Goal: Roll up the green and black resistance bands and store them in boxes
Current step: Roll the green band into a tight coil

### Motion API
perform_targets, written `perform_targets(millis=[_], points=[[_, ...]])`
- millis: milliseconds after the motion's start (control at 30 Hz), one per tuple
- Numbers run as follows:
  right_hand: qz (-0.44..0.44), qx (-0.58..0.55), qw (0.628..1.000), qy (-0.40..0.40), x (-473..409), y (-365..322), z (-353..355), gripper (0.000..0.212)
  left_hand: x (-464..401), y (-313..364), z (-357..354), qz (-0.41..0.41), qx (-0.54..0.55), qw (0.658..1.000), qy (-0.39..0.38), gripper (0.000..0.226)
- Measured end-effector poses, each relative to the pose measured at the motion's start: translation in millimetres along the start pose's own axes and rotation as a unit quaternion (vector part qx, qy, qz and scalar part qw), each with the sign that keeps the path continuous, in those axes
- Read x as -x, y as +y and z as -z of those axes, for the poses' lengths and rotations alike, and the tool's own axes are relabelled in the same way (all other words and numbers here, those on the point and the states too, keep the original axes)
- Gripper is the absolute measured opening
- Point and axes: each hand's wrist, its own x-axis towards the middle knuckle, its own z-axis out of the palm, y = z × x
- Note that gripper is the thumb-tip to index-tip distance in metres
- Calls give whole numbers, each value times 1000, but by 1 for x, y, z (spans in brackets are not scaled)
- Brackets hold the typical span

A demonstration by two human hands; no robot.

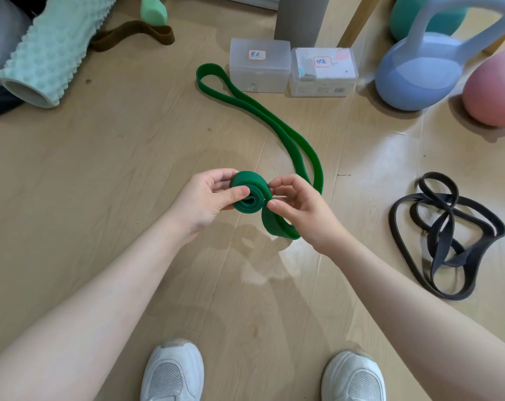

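1. The wooden floor [129, 175] carried everything, and the person stood over it with two white shoes [173, 371] at the near edge.
2. A spiky mint foam roller [48, 53] lay far off to the left of the hands, and a blue kettlebell [416, 73] and a pink ball [494, 91] sat well beyond them to the right.
3. The green band [274, 123] ran as a long doubled loop, its long axis slanting from the hands away and leftward, its far end lying just beside the boxes.
4. The black band [445, 235] lay in a loose tangle on the floor, well to the right of the right hand and untouched.
5. Two translucent boxes sat side by side beyond the hands: the left box [260, 69] and the right box [322, 72], each with a small handwritten label; the contents could not be made out through their cloudy walls.
6. The left hand [208, 201] gripped the rolled part of the green band, thumb pressed on the coil's open end, which faced the camera.
7. The right hand [297, 206] pinched the flat strip just where it left the coil, the slack drooping beneath it.
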Motion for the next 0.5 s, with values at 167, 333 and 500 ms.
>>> perform_targets(millis=[167,333,500], points=[[18,26,998,-46,1,-15,16,26,0,5,-1,-5,15,1000,-10,23],[-3,-30,999,19,4,-10,1,23,-4,1,-10,40,93,995,18,13],[-60,-101,989,89,-1,-5,-18,17,-4,-11,-22,92,218,969,65,16]])
